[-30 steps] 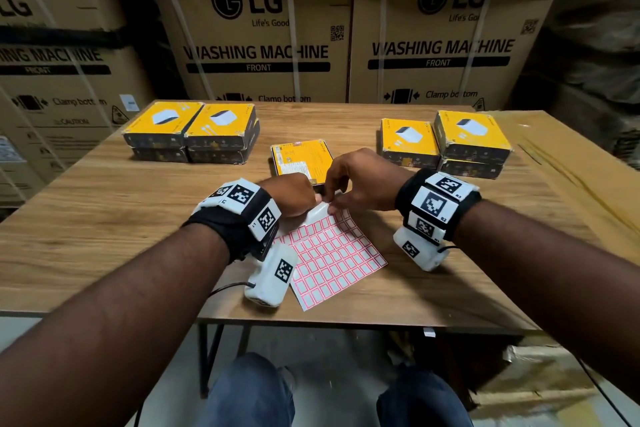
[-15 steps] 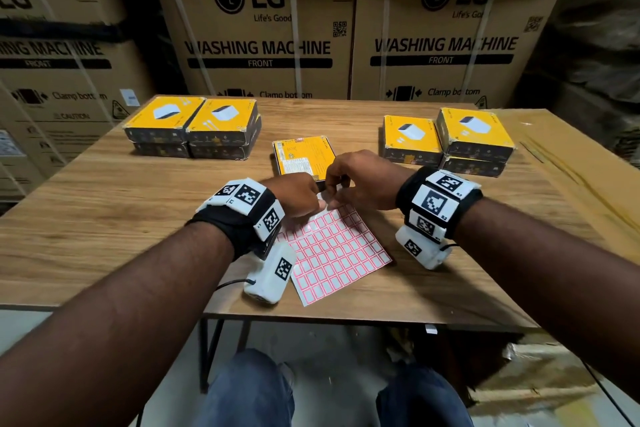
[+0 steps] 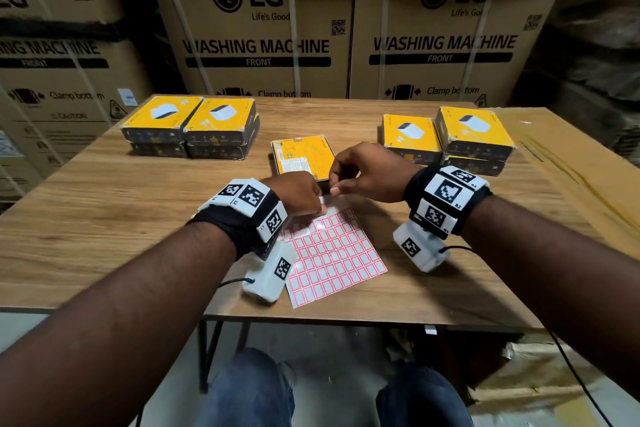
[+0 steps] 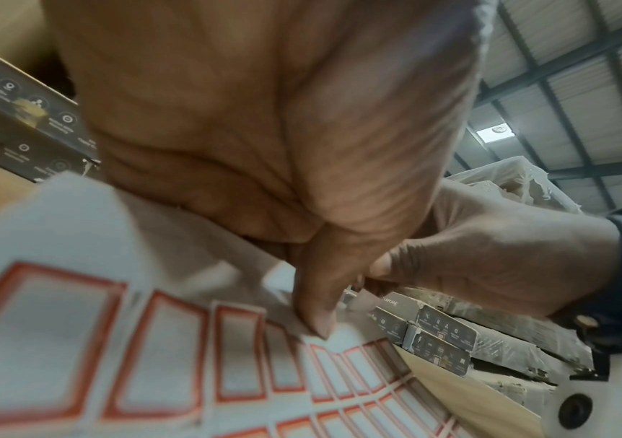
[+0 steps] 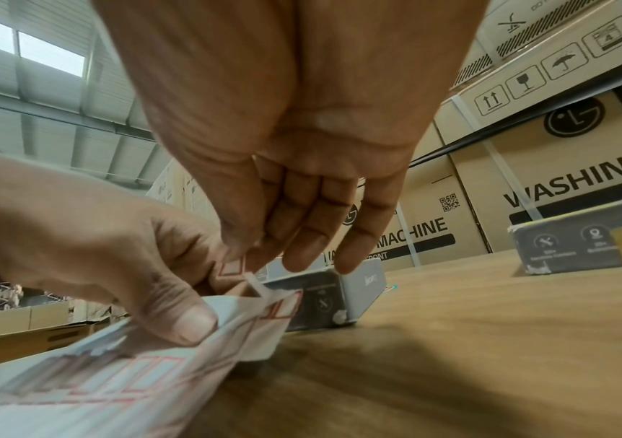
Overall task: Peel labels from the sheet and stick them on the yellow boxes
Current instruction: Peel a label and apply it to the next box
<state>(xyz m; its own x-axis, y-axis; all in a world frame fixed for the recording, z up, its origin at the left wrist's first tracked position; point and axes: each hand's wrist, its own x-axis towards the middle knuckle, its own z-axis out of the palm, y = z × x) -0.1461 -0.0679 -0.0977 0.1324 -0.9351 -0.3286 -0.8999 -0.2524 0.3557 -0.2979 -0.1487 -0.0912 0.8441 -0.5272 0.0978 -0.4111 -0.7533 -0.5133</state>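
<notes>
left hand (image 3: 300, 196) pins label sheet (image 3: 332, 255) far edge, thumb curled on it; right hand (image 3: 367, 172) pinches label (image 5: 232, 268) at corner

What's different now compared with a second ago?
The label sheet's curled far corner has been flattened under the left hand. The right hand has lifted slightly, pinching a label off it. The yellow boxes stayed put.
</notes>
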